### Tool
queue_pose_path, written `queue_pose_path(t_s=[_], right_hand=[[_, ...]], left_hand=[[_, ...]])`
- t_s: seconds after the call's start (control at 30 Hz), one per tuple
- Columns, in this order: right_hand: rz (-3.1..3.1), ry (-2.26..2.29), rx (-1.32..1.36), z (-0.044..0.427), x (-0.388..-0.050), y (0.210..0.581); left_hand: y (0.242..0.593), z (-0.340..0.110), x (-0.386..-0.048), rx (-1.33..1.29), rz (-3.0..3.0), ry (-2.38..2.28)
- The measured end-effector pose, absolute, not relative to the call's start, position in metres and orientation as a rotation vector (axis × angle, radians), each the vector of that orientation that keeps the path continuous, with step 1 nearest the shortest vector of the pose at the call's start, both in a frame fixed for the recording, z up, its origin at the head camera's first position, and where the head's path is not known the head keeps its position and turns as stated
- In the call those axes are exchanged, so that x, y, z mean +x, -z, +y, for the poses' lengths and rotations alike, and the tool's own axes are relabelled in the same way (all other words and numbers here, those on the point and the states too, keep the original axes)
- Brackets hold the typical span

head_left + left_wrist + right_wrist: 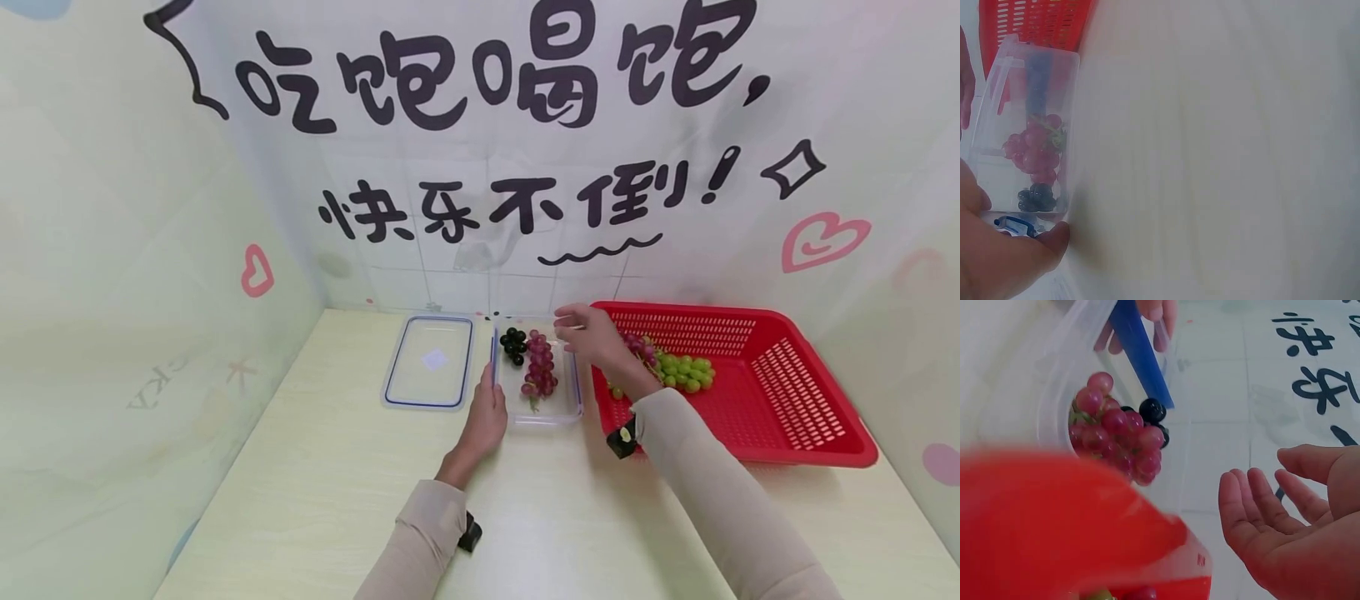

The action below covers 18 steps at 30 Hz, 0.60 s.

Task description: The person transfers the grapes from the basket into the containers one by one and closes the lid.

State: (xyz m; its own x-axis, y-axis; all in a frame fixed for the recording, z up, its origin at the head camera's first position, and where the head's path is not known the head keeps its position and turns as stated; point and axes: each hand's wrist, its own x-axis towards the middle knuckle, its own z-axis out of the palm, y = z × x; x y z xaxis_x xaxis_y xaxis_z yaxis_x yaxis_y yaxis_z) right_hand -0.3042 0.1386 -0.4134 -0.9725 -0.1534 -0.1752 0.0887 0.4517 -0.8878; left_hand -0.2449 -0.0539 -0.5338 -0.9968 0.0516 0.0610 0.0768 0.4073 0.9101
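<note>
A clear plastic food container (543,417) stands on the table with a bunch of red grapes (540,367) and a small bunch of black grapes (513,343) inside. My left hand (486,417) holds its left side; in the left wrist view, the thumb (1054,240) lies near the container's lower edge by a blue-lined flap. Above the container's right side and the basket's left rim hovers my right hand (592,333). Its fingers are loosely bent, and in the right wrist view the hand (1297,519) has nothing between thumb and fingers.
To the right stands a red plastic basket (817,400) with green grapes (686,372) and more red grapes (641,346). A clear lid with a blue seal (429,362) lies left of the container. A printed cloth (480,150) hangs behind the table (315,467).
</note>
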Motion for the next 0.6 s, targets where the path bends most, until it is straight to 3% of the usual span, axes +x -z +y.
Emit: queue_pose_path(t_s=[0.6], right_hand=[[2.732, 1.429, 0.068, 0.192, -0.311, 0.411]], left_hand=[[0.533, -0.054, -0.244, -0.095, -2.623, 1.697]])
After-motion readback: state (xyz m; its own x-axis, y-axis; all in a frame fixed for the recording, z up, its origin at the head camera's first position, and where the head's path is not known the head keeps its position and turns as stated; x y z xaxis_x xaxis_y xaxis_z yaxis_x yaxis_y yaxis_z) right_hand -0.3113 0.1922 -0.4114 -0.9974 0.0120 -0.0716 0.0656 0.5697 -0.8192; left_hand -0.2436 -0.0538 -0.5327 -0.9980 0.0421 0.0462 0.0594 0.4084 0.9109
